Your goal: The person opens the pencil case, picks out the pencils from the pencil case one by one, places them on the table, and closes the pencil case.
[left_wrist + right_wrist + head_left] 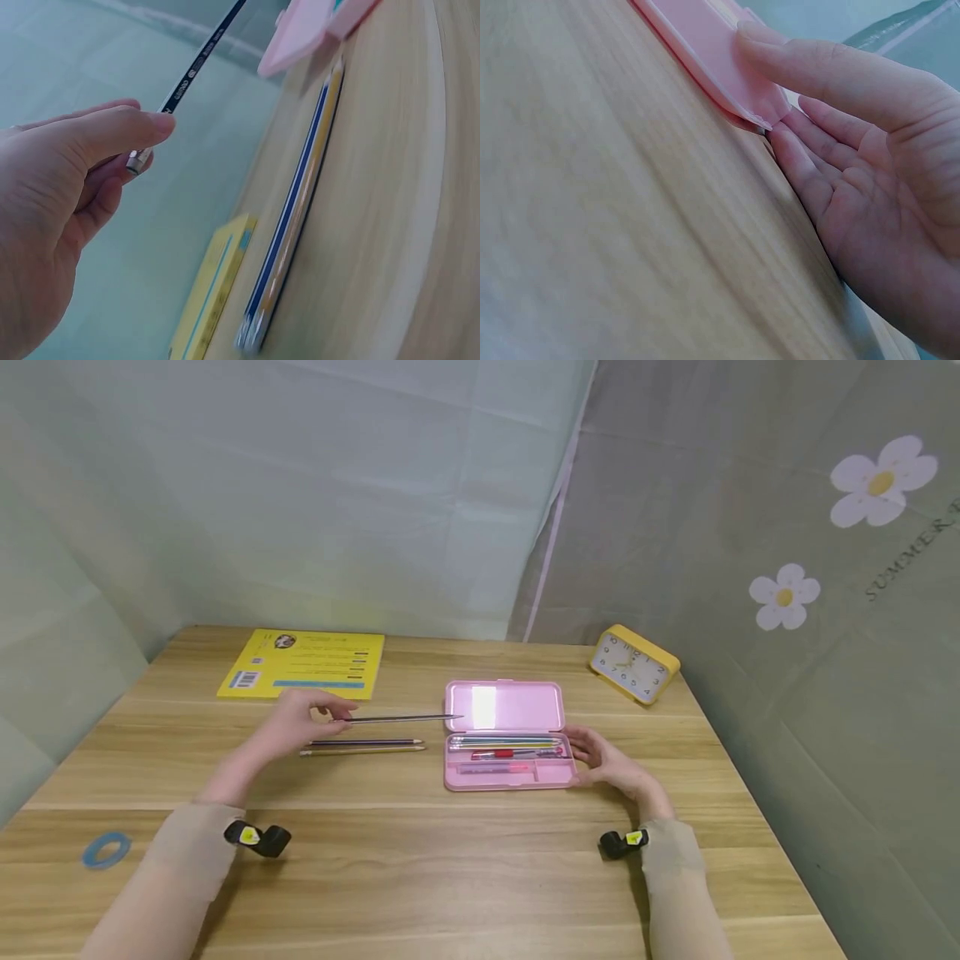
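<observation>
My left hand [298, 720] pinches a dark pencil [397, 719] near its metal-capped end, between thumb and fingers. The pencil is held above the table, its point reaching in front of the raised lid of a pink pencil case [555, 783]. Several pencils [480, 742], a red pen [491, 754] and a clear pen with a pink end [491, 768] lie inside the case. At the case's right end, my right hand [609, 767] grips it, thumb on the near side and fingers toward the back. Below the left hand lie a blue pencil [289, 202] and a yellow pencil [304, 199], side by side.
A yellow book [322, 652] lies at the back left of the wooden table [420, 877]. Behind the case to the right stands a yellow alarm clock [633, 664]. A blue ring [107, 850] lies near the left edge. Curtains [337, 510] hang around the table.
</observation>
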`<action>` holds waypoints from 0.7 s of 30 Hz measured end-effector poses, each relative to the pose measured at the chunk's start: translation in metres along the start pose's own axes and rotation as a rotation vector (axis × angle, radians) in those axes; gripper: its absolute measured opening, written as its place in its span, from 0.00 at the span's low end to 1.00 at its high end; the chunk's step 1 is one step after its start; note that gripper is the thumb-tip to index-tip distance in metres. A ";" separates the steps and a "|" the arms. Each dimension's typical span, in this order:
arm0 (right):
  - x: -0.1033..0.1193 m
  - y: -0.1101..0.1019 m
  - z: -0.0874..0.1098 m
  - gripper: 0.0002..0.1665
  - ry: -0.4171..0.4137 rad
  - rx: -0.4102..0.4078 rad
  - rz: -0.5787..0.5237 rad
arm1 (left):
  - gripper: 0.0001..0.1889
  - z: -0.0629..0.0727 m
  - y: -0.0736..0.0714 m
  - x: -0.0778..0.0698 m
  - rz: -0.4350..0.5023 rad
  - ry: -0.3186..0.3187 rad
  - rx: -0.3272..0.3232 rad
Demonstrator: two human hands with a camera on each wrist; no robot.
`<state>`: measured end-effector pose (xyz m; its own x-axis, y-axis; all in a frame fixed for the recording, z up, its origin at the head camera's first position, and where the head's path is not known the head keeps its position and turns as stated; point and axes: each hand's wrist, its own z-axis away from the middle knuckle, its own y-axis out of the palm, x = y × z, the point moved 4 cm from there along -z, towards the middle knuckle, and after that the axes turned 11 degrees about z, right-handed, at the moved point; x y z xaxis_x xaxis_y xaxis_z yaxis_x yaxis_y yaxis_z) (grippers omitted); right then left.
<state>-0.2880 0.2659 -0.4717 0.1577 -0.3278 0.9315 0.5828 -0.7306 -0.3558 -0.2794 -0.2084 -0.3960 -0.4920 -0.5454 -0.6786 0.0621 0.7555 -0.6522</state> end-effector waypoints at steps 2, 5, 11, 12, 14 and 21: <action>0.000 0.000 0.000 0.56 -0.002 0.001 -0.004 | 0.12 0.007 -0.007 0.006 -0.004 -0.042 0.015; 0.001 0.001 -0.001 0.56 -0.001 -0.002 -0.003 | 0.13 0.017 -0.017 0.012 0.003 -0.086 0.031; 0.001 0.000 0.000 0.55 -0.002 -0.005 0.003 | 0.13 0.031 -0.029 0.024 0.014 -0.158 0.053; 0.001 0.000 0.000 0.55 -0.003 -0.005 0.003 | 0.13 0.032 -0.030 0.025 0.013 -0.162 0.059; 0.001 0.000 0.000 0.55 -0.002 -0.005 0.002 | 0.13 0.035 -0.030 0.028 0.026 -0.175 0.078; 0.000 0.000 0.000 0.55 -0.005 0.001 0.003 | 0.12 0.042 -0.025 0.040 0.058 -0.207 0.137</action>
<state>-0.2881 0.2658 -0.4721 0.1636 -0.3269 0.9308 0.5832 -0.7289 -0.3585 -0.2636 -0.2640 -0.4210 -0.2966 -0.5761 -0.7617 0.2090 0.7391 -0.6404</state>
